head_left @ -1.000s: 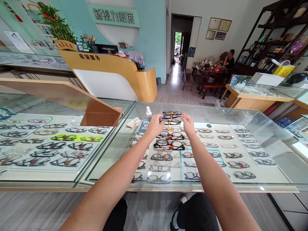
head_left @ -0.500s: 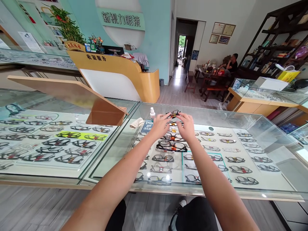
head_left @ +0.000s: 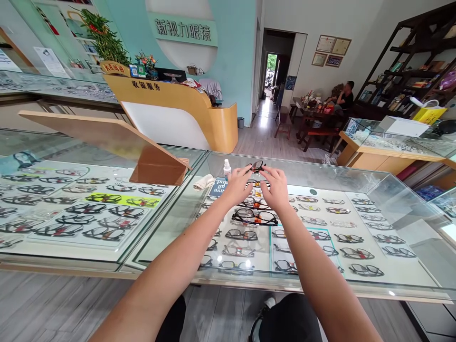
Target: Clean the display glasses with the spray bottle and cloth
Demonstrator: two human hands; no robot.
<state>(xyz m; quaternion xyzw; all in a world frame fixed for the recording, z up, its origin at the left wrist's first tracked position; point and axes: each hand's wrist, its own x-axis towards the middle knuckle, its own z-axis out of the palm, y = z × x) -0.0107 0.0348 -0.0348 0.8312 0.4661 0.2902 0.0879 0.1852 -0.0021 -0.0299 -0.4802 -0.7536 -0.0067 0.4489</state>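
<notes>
At the far part of the glass counter, a pair of dark-framed eyeglasses is between my hands. My left hand has its fingertips on the left end of the frame, and my right hand has its fingertips on the right end. Nearer to me, a pair of black eyeglasses with an orange tag on a lens lies on the glass top. More tagged eyeglasses line up behind it, partly hidden between my hands. Beside my left hand stand a small white spray bottle and a blue printed card.
A folded cloth lies left of the card. A tilted brown board rises over the left showcase. Rows of eyeglasses fill the showcase under the glass. Farther off are a yellow cashier desk and a seated person.
The eyeglasses between my hands have tilted slightly, with my fingertips still at both ends. My view has shifted a little; the other things keep their places.
</notes>
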